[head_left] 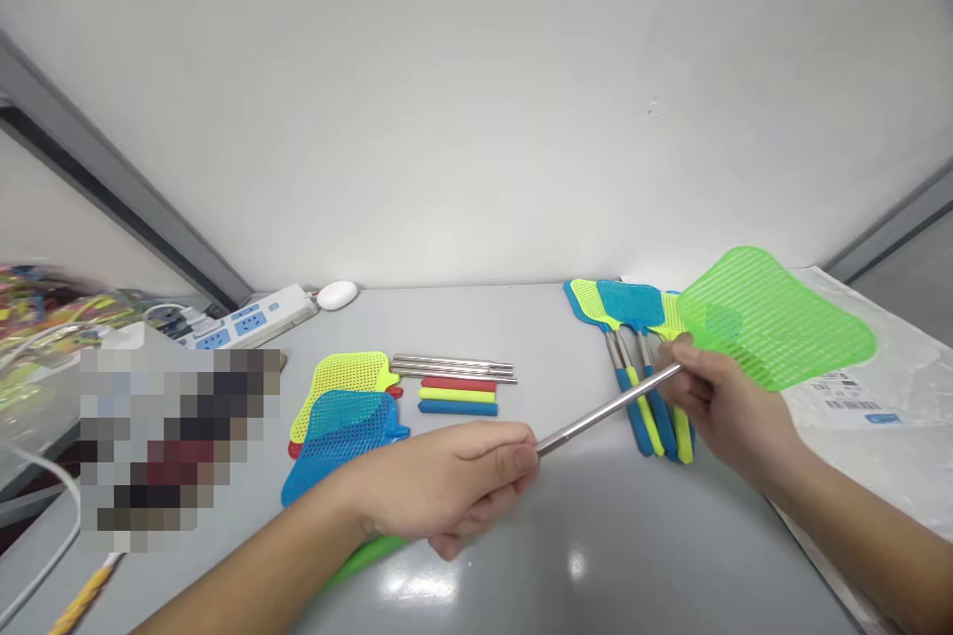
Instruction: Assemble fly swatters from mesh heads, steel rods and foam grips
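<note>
A green fly swatter (781, 322) is held aslant in front of me, its mesh head up at the right. My left hand (462, 476) is wrapped round the lower end of its metal rod, and a green handle (368, 558) shows below that wrist. Up by the head, my right hand (719, 407) pinches the rod's other end. Left of centre lie blue (342, 437) and yellow (349, 379) swatter heads, with red edges under them. Beside them rest several metal rods (453, 369) and red, yellow and blue handles (458, 396). Behind my right hand are several whole swatters (625, 303).
A white power strip (272, 311) with plugs and a white oval object (338, 295) sit at the back left. Colourful bagged items (52, 317) and a blurred-out object are at the left. Plastic packaging (879, 446) with a label covers the right side. A pale wall (476, 119) stands behind.
</note>
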`<state>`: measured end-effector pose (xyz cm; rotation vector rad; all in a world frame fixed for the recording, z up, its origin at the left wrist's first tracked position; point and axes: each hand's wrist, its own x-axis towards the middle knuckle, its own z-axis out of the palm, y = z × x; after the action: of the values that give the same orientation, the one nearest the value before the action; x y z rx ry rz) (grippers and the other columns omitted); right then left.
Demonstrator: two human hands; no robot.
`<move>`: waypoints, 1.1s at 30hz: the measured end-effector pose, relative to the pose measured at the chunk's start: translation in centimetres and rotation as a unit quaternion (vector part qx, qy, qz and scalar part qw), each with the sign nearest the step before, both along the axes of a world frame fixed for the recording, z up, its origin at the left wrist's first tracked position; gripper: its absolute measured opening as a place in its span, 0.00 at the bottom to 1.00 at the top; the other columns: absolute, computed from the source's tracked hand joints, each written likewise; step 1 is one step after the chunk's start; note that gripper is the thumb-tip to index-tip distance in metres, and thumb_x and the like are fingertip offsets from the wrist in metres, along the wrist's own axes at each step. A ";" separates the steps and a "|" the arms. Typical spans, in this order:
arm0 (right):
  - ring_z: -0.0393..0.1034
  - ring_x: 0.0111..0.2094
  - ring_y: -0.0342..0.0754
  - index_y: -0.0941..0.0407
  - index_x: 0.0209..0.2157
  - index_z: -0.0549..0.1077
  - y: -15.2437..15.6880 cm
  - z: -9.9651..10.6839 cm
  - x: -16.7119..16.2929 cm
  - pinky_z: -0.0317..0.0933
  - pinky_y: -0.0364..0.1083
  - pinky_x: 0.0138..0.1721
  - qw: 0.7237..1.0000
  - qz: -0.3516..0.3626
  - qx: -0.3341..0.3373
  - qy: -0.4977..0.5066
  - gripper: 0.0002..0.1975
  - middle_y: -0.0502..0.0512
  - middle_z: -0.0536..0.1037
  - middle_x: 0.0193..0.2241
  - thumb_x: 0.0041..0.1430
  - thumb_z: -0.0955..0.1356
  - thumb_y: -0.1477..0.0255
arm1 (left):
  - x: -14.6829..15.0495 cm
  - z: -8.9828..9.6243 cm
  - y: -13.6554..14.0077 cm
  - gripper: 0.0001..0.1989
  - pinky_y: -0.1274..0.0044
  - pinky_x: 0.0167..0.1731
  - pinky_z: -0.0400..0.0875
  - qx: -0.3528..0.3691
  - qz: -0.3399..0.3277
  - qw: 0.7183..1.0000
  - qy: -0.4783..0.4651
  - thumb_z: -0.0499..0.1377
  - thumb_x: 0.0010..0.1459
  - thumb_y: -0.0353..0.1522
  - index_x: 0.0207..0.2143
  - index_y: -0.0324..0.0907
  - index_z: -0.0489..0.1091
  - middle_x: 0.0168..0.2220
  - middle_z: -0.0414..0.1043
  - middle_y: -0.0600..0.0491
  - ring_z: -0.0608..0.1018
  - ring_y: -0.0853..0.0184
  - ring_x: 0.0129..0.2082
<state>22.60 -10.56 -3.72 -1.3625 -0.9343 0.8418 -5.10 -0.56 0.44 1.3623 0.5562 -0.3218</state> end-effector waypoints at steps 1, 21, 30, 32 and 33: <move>0.45 0.20 0.41 0.54 0.17 0.55 0.3 0.4 0.5 0.48 0.43 0.21 0.999 -0.018 0.013 0.034 0.22 0.45 0.50 0.17 0.61 0.65 0.63 | -0.4 0.4 0.2 0.20 0.81 0.18 0.57 0.089 -0.003 0.996 0.005 0.45 0.65 0.51 0.30 0.45 0.56 0.21 0.52 0.61 0.56 0.74 0.18; 0.44 0.18 0.40 0.57 0.17 0.67 -0.1 -1.1 -1.5 0.37 0.45 0.20 0.998 0.040 0.055 -0.019 0.26 0.45 0.51 0.17 0.65 0.63 0.56 | -1.4 -1.7 2.1 0.16 0.76 0.22 0.49 0.793 -0.039 0.607 -0.037 0.43 0.69 0.39 0.29 0.44 0.60 0.22 0.68 0.59 0.69 0.68 0.19; 0.47 0.19 0.41 0.57 0.24 0.72 0.3 -0.8 -1.6 0.39 0.44 0.20 0.994 0.003 0.089 0.057 0.25 0.45 0.53 0.16 0.66 0.60 0.55 | -3.0 -1.3 5.3 0.16 0.74 0.27 0.55 0.906 0.018 0.416 -0.076 0.50 0.66 0.38 0.25 0.44 0.64 0.21 0.65 0.56 0.67 0.66 0.22; 0.47 0.19 0.40 0.57 0.26 0.73 0.5 -0.8 -1.6 0.40 0.44 0.20 0.994 -0.008 0.090 0.069 0.24 0.45 0.53 0.16 0.66 0.60 0.55 | -2.9 -1.7 5.5 0.15 0.74 0.26 0.55 0.906 0.023 0.414 -0.082 0.51 0.66 0.37 0.25 0.44 0.64 0.21 0.65 0.56 0.66 0.66 0.22; 0.47 0.19 0.40 0.57 0.27 0.73 0.6 -0.8 -1.6 0.40 0.44 0.20 0.993 -0.016 0.093 0.072 0.23 0.45 0.53 0.16 0.67 0.60 0.55 | -2.9 -1.9 5.7 0.14 0.74 0.26 0.55 0.907 0.025 0.410 -0.088 0.52 0.65 0.36 0.25 0.43 0.65 0.21 0.65 0.56 0.66 0.66 0.22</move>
<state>21.04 -9.97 -4.57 -1.1381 -0.8537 0.7980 -8.01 5.10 -1.43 3.4342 0.6982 0.9004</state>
